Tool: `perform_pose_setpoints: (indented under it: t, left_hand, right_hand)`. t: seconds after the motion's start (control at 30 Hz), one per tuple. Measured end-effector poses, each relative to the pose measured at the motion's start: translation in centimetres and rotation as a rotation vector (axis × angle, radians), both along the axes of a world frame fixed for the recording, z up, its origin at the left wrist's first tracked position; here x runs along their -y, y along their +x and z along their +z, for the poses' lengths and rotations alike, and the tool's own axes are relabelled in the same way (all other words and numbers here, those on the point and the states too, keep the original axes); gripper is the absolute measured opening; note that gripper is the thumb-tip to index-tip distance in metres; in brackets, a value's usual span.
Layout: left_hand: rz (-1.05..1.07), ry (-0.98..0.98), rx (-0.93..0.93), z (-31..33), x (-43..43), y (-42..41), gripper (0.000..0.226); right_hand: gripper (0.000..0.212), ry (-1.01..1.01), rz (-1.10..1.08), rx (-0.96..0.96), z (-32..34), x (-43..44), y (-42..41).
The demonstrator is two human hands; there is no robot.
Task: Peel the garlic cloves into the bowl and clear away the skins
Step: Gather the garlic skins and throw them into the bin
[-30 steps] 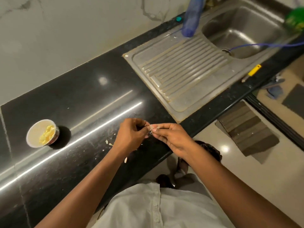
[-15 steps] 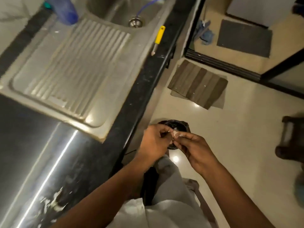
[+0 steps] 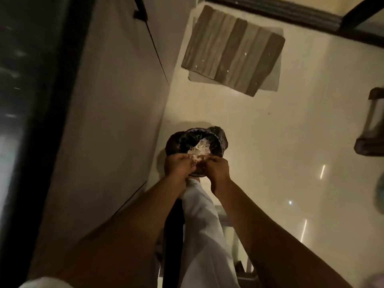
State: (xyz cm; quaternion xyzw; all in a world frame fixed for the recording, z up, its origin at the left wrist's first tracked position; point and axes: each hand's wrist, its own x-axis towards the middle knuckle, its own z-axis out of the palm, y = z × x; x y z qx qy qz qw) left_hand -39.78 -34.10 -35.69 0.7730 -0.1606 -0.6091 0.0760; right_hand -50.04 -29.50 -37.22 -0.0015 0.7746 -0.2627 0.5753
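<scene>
Now over the floor. My left hand (image 3: 179, 165) and right hand (image 3: 216, 169) meet at picture centre, directly above a small round bin lined with a black plastic bag (image 3: 217, 135) that stands on the glossy cream floor tiles (image 3: 280, 163). Both hands have their fingers curled, tips drawn together, pinching a wad of pale, papery garlic skins (image 3: 199, 150) between them. The skins show at 12 o'clock of my knuckles, inside the bin's rim. Motion blur keeps me from telling whether some flakes are already loose in the liner or all are in my fingers. The edge of the black stone countertop (image 3: 31, 104) runs down the 9 o'clock side, with the pale cabinet front (image 3: 108, 121) beside it. A brown-and-tan striped floor mat (image 3: 232, 50) lies at 1 o'clock, well apart from the bin. Neither the bowl nor any garlic cloves are in view, so I cannot check the peeling from here. My judgement is that this is the clearing-away stage, with this handful about to be released. What is left to do, likely, is to let go, brush off my fingers, and check the countertop for stray flakes.
</scene>
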Motion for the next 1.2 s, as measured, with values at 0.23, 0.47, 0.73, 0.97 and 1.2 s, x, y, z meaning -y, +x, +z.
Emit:
perform_pose_setpoints:
  t: [0.23, 0.47, 0.73, 0.97, 1.2]
  left_hand:
    - [-0.028, 0.000, 0.070, -7.1, -0.1, 0.2, 0.021]
    - [-0.261, -0.158, 0.290, -9.7, 0.5, -0.2, 0.013]
    - [-0.433, -0.150, 0.171, -8.4, 1.9, -1.8, 0.032]
    - [-0.411, -0.101, 0.037, -7.5, 1.6, -2.4, 0.052]
    - [-0.290, -0.134, 0.075, -5.7, 1.0, -2.3, 0.041]
  right_hand:
    - [0.013, 0.061, -0.009, 0.054, -6.7, 1.6, 0.2]
    - [0.008, 0.053, 0.241, -0.284, -8.1, 1.8, -0.3]
    - [0.034, 0.022, 0.315, -0.292, -7.8, 2.4, -0.9]
    - [0.032, 0.003, 0.315, -0.337, -8.1, 2.1, -0.6]
    - [0.031, -0.067, 0.325, -0.317, -6.7, 1.7, -0.2]
